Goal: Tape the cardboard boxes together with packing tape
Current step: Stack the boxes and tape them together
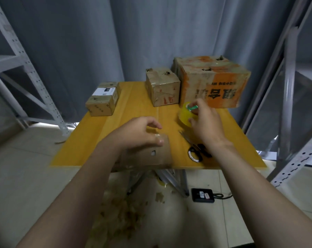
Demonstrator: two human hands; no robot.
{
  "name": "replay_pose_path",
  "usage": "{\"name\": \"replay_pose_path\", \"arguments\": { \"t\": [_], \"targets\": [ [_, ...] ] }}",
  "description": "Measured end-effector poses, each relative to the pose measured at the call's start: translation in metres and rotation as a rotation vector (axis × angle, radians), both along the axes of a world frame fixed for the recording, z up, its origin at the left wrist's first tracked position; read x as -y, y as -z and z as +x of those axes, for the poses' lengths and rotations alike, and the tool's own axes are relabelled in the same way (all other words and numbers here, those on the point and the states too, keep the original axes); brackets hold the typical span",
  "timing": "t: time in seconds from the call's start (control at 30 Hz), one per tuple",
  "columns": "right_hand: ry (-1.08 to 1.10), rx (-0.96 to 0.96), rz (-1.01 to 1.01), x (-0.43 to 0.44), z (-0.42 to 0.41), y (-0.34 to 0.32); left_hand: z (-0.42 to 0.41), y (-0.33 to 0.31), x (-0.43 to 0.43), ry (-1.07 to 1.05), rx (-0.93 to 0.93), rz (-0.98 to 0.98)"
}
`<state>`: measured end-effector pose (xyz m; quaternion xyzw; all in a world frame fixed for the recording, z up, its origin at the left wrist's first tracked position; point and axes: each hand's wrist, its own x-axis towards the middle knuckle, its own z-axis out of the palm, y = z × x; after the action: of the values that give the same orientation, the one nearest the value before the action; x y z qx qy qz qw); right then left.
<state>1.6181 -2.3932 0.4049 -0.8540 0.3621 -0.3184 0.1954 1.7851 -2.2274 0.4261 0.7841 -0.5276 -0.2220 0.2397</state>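
Five boxes (162, 90), one tape roll (184, 116); left fingers (151, 122) clasp the lower-edge box (151, 156), right fingers (203, 106) grip the roll; surface (133, 108) middle open.

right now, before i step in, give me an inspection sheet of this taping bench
surface: yellow wooden table on folding legs
job's things: tape roll before the large orange-printed box; medium box beside that; small labelled box back left; near box at the front edge
clutter: scissors front right; tape scraps on the floor
hands: left hand grips the near box's top; right hand holds the tape roll, fingers at its green tab
cables: black device with a cable on the floor
surroundings: grey curtain; metal racks on both sides
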Motion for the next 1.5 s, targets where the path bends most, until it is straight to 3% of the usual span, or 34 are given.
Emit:
{"name": "replay_pose_path", "arguments": {
  "t": [0.13, 0.23, 0.33, 0.43, 0.57, 0.63, 0.73, 1.03, 1.17, 1.5],
  "targets": [
    [0.032, -0.104, 0.011, 0.015, -0.003, 0.014, 0.006, 0.005, -0.018, 0.122, 0.062, 0.267],
    [0.025, -0.103, 0.045, 0.016, 0.003, 0.019, 0.003, 0.007, -0.027, 0.236, 0.172, 0.345],
    [0.029, -0.04, -0.016, 0.005, 0.012, 0.011, 0.006, 0.011, -0.03, 0.171, 0.163, 0.239],
    [-0.028, 0.177, -0.018, -0.016, 0.019, -0.013, 0.016, 0.003, -0.037, -0.024, 0.025, -0.028],
    [-0.23, 0.381, 0.261, -0.053, 0.032, -0.04, 0.023, -0.013, -0.044, -0.326, -0.291, -0.567],
    [-0.33, 0.42, 0.427, -0.072, 0.041, -0.045, 0.02, -0.014, -0.042, -0.429, -0.454, -0.689],
    [-0.369, 0.433, 0.561, -0.092, 0.058, -0.047, 0.013, -0.013, -0.034, -0.497, -0.555, -0.774],
    [-0.178, 0.42, 0.289, -0.118, 0.086, -0.035, -0.006, -0.011, -0.009, -0.637, -0.688, -0.844],
    [-0.147, 0.473, 0.276, -0.109, 0.09, -0.038, -0.007, -0.011, -0.01, -0.647, -0.72, -0.857],
    [-0.226, 0.494, 0.403, -0.096, 0.085, -0.033, -0.009, -0.015, -0.021, -0.417, -0.899, -0.85]
  ]
}}
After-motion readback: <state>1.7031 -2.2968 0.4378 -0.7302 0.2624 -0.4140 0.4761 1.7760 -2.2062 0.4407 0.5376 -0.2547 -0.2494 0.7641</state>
